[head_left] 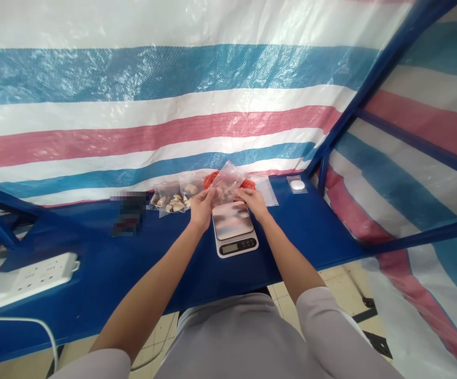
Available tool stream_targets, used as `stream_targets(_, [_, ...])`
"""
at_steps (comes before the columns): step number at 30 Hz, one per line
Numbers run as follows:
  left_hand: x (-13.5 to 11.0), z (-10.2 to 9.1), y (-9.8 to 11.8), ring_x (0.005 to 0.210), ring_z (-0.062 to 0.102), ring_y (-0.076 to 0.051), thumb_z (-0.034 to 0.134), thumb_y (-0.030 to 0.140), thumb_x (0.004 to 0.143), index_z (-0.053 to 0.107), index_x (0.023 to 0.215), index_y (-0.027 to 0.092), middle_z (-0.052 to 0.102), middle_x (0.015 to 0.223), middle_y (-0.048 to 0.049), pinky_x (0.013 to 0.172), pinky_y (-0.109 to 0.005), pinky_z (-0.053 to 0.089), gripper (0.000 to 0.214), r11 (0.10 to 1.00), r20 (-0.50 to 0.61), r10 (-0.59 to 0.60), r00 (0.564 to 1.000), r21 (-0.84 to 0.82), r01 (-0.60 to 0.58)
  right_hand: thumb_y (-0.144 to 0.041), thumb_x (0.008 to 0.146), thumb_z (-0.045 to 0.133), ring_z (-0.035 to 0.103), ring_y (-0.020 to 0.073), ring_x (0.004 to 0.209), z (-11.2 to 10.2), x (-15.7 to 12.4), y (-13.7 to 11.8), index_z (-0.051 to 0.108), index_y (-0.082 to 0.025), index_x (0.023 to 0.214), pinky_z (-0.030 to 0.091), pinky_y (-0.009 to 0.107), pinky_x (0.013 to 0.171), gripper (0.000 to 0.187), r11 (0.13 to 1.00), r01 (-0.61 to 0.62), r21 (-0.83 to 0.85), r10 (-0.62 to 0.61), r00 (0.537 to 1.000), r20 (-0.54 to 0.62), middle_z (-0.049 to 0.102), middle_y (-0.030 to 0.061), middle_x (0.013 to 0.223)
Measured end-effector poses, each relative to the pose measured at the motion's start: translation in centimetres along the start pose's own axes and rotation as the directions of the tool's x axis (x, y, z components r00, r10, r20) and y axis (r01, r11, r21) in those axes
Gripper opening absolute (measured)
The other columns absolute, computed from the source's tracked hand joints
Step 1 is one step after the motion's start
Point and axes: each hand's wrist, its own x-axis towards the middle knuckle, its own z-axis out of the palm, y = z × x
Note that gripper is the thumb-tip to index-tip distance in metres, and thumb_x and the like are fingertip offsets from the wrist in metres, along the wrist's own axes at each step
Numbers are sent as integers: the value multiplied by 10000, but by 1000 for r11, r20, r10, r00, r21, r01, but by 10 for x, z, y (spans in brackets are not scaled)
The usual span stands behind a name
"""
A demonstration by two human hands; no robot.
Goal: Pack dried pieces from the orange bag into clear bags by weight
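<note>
plastic bag (228,181) pinched by our left hand (202,208) and right hand (252,202), fingers closed on it, above the far edge of the digital scale (232,221) | risk: if our pinch slips, it drops and nudges the bagged shells (171,199) on the left

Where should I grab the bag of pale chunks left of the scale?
Probably the clear bag of pale chunks is best pinched by its empty top edge, from above, once your left hand frees the raised bag. The chunks sit low, leaving loose plastic upward.
</note>
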Motion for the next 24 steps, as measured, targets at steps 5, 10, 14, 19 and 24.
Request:
stream_targets(5, [-5,7,-7,763,721,-192,894,513,581,748,796,173,757,796,-49,763,-330,592,428,995,-34,-80,996,-70,78,-529,614,869,724,182,797,1,2,-2,784,-198,849,616,253,621,415,999,-9,48,8,1000,24,767,48,842])
stream_targets(10, [-5,7,-11,771,725,-174,882,491,605,745,798,171,758,802,-48,772,-307,589,398,991,-68,-114,991,-83,108,-530,565,894,714,172,742,-9,8,1,781,-190,826,615,259,630,444,999,-6,37,5,999,42,755,39,780])
stream_targets(14, [-4,9,-14,745,717,-175,852,546,637,761,812,171,773,840,-67,719,-292,580,424,994,11,-105,994,-2,105,-502,551,908,743,204,812,-22,14,-5,773,-190,879,607,259,621,472,996,5,90,1,998,-61,771,53,847])
stream_targets(19, [-1,14,-23,743,715,-183,836,572,667,769,844,174,778,856,-71,700,-297,588,441,994,89,-72,993,86,64,-508,583,877,726,228,921,-48,31,-24,756,-188,941,615,292,661,495,989,150,7,-145,964,-221,776,56,967])
stream_targets(24, [0,26,-28,800,741,-227,833,565,687,772,908,178,780,913,-91,731,-347,611,450,986,178,-113,977,140,89,-518,599,858,702,226,914,-70,44,-37,781,-188,943,596,291,655,483,970,186,-156,-204,973,-109,778,56,985])
